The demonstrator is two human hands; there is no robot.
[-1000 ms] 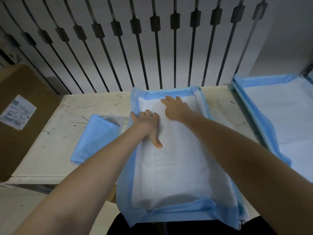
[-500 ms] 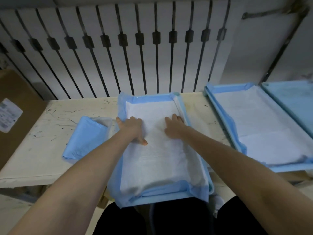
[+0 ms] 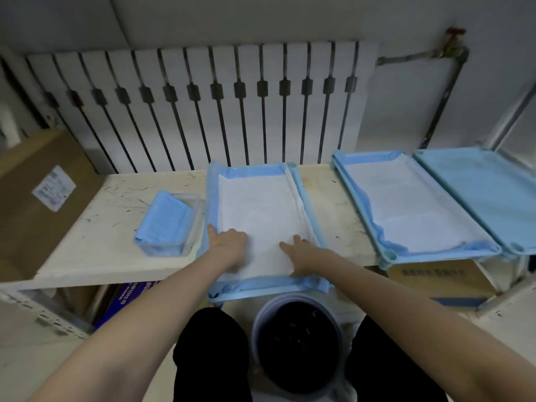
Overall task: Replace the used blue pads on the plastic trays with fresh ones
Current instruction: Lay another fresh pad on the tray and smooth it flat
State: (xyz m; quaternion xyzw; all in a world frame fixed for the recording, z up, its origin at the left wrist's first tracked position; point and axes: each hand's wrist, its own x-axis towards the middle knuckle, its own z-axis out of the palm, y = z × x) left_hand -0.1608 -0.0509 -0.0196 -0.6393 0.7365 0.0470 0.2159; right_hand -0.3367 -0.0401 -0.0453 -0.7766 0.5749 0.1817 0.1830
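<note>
A blue plastic tray (image 3: pixel 305 198) lies in front of me on the pale table, lined with a blue-edged pad (image 3: pixel 255 210) whose white face is up. My left hand (image 3: pixel 229 242) lies flat on the pad near its left edge, fingers straight. Palm down on the pad's near right part rests my right hand (image 3: pixel 301 250), with its fingers spread. A folded stack of blue pads (image 3: pixel 165 221) sits to the left in a clear wrapper. Two more trays stand at the right: one lined with a pad (image 3: pixel 406 210), one showing plain blue (image 3: pixel 481 198).
A dark round bucket (image 3: pixel 298 343) stands on the floor between my knees. Cardboard boxes sit at the left (image 3: pixel 34 204) and under the right trays (image 3: pixel 435 280). A white radiator (image 3: pixel 203 105) runs behind the scratched table (image 3: pixel 101 227).
Both hands have slid toward me along the pad, from its far end to its near part. The view has pulled back, showing the bucket and a third tray.
</note>
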